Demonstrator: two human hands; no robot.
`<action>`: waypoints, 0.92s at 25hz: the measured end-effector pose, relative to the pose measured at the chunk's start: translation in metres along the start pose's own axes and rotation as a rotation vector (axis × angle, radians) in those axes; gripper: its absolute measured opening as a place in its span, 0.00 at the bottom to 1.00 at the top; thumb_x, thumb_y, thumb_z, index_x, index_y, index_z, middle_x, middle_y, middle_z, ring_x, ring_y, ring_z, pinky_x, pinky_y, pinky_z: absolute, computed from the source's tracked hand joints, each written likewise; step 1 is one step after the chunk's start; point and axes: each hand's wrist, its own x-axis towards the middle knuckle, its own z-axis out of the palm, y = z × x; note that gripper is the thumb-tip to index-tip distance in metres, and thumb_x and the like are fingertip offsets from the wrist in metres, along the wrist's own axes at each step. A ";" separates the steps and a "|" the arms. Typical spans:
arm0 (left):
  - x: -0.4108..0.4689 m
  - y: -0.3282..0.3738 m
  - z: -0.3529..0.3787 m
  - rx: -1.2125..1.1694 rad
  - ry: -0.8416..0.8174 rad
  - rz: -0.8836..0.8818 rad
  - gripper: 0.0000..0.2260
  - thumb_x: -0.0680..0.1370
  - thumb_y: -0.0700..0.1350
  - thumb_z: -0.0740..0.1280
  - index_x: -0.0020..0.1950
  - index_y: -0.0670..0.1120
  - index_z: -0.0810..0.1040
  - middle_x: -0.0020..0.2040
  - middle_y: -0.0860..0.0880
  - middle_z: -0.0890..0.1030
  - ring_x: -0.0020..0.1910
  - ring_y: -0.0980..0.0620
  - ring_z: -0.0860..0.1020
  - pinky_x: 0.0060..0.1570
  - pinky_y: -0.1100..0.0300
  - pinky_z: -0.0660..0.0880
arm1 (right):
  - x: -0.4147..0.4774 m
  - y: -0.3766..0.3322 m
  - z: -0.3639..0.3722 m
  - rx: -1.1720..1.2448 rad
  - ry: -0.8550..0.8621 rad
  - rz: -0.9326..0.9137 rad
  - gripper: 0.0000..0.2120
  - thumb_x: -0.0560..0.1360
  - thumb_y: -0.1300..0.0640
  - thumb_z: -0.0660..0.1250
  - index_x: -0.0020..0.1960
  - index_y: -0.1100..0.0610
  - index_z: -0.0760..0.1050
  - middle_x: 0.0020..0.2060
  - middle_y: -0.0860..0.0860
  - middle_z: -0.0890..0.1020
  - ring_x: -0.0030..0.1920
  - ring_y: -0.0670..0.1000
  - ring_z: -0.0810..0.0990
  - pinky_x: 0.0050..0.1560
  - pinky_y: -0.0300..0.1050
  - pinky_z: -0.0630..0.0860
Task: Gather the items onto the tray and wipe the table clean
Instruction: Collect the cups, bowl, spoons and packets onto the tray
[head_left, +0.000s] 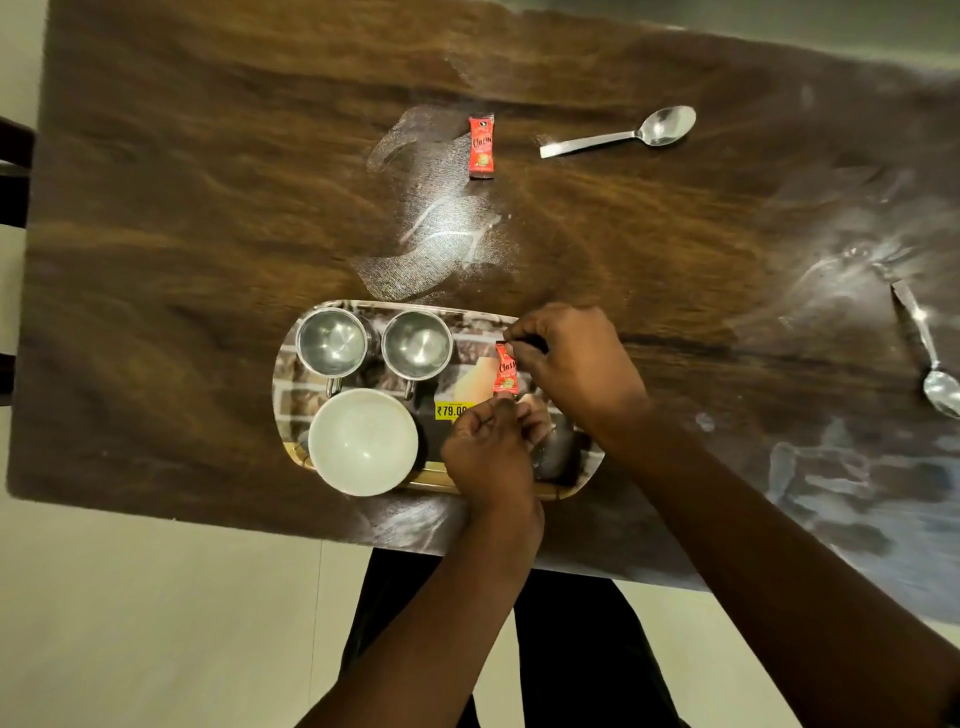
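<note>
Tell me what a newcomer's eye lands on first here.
The left hand and right hand pinch a red sachet by its ends above the tray at the near edge of the table. A matching sachet lies farther out, by white powdery smears, with one spoon beside it and another spoon at the far right.

Tray (475, 332) left half blocked: steel cup (332, 340), second cup (417, 343), white bowl (363, 441). Right half covered by left hand (491, 452), right hand (576, 358) and the pinched sachet (505, 371). Far surface (208, 208) open except loose sachet (481, 148) and spoon (623, 135); second spoon (930, 353) at right edge.
</note>
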 end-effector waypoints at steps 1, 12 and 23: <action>0.000 0.001 0.000 -0.011 -0.006 -0.003 0.04 0.83 0.34 0.68 0.49 0.34 0.79 0.29 0.45 0.83 0.24 0.52 0.80 0.29 0.61 0.82 | -0.001 0.000 0.000 -0.001 0.006 -0.004 0.08 0.76 0.59 0.74 0.54 0.56 0.88 0.48 0.54 0.89 0.50 0.57 0.87 0.50 0.54 0.82; 0.001 0.006 -0.003 0.031 0.000 -0.006 0.07 0.81 0.35 0.71 0.44 0.35 0.81 0.32 0.43 0.84 0.29 0.49 0.82 0.35 0.58 0.85 | 0.000 0.000 -0.007 0.026 0.015 0.067 0.07 0.77 0.59 0.72 0.53 0.55 0.87 0.43 0.51 0.89 0.45 0.53 0.88 0.50 0.55 0.83; -0.007 0.010 -0.015 0.133 0.011 -0.024 0.07 0.79 0.37 0.75 0.49 0.32 0.84 0.35 0.42 0.87 0.30 0.47 0.84 0.30 0.57 0.83 | 0.105 -0.018 -0.027 0.085 0.219 0.150 0.14 0.77 0.52 0.73 0.60 0.56 0.83 0.45 0.48 0.85 0.44 0.48 0.84 0.50 0.43 0.80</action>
